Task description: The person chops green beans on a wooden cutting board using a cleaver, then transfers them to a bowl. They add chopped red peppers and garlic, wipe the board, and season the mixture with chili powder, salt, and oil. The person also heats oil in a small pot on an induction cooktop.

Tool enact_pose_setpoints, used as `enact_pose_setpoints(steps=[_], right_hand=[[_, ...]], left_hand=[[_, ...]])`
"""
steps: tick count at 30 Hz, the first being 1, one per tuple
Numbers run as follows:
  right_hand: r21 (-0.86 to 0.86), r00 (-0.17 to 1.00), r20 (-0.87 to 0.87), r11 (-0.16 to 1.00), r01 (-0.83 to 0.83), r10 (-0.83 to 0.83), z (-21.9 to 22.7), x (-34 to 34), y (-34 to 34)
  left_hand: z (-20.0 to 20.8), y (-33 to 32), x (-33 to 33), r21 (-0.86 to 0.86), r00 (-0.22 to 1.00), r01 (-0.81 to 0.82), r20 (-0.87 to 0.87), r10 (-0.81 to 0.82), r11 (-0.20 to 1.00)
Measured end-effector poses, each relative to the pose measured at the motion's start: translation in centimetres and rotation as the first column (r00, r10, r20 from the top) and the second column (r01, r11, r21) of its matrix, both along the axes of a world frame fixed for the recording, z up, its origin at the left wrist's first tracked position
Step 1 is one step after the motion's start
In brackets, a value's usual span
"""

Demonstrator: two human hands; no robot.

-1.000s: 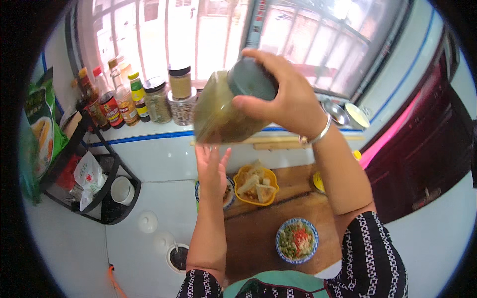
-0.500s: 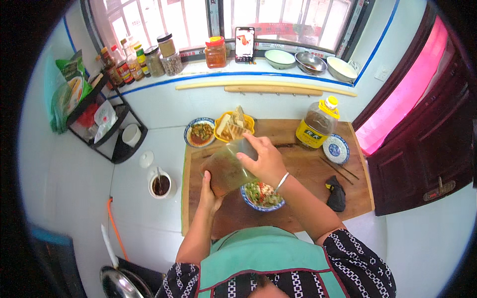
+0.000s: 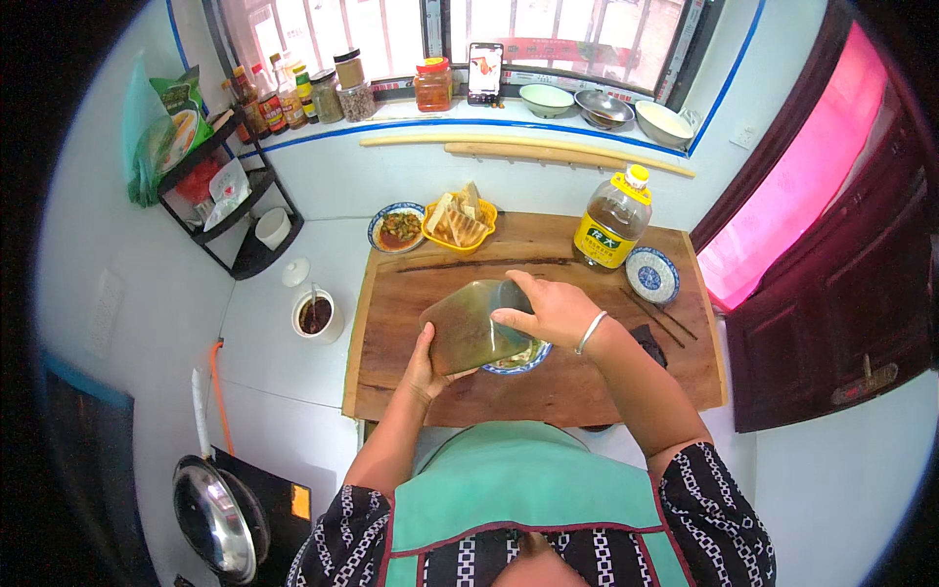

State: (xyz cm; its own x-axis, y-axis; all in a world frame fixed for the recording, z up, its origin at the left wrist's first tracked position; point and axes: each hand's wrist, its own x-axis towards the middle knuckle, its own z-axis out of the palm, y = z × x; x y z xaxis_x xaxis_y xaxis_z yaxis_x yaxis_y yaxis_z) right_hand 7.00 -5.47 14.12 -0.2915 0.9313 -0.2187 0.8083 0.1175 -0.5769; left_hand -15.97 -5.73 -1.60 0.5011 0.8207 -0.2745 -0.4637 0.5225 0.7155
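Both my hands hold a large, squarish, see-through jar (image 3: 468, 328) with a brownish-green tint, lying tilted on its side above the board. My left hand (image 3: 424, 364) grips its base end. At the other end my right hand (image 3: 556, 315) is closed around the dark grey cap or neck; whether that end is closed, I cannot tell. Below the jar stands a blue-and-white bowl (image 3: 516, 368) of chopped food, mostly hidden by it. Farther back are a yellow basket (image 3: 458, 247) of toasted flatbread pieces and a patterned bowl (image 3: 396, 247) of sauce.
On the wooden board (image 3: 587, 391) stand an oil jug (image 3: 606, 235), a small patterned dish (image 3: 652, 276), chopsticks (image 3: 657, 318) and a black bundle (image 3: 648, 345). Left are a white pot (image 3: 331, 327) with a spoon and a pan (image 3: 210, 519). Jars, bowls and a phone (image 3: 484, 75) line the sill.
The jar has swung nearer to level and shifted right, now covering most of the bowl below. My right hand has moved right with its capped end. The view has shifted slightly.
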Motion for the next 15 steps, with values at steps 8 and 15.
enact_pose_setpoints(steps=[8, 15], right_hand=[[0.398, 0.995, -0.072, 0.917, -0.04, 0.075, -1.3, -2.1, -1.7], [0.458, 0.947, -0.068, 0.853, -0.25, 0.314, -3.1, -1.7, -0.4]], left_hand=[[-1.1, 1.0, -3.7, -0.002, 0.998, 0.038, 0.045, -0.038, 0.999], [-0.7, 0.7, -3.7, 0.009, 0.999, 0.006, -0.039, -0.005, 1.0]])
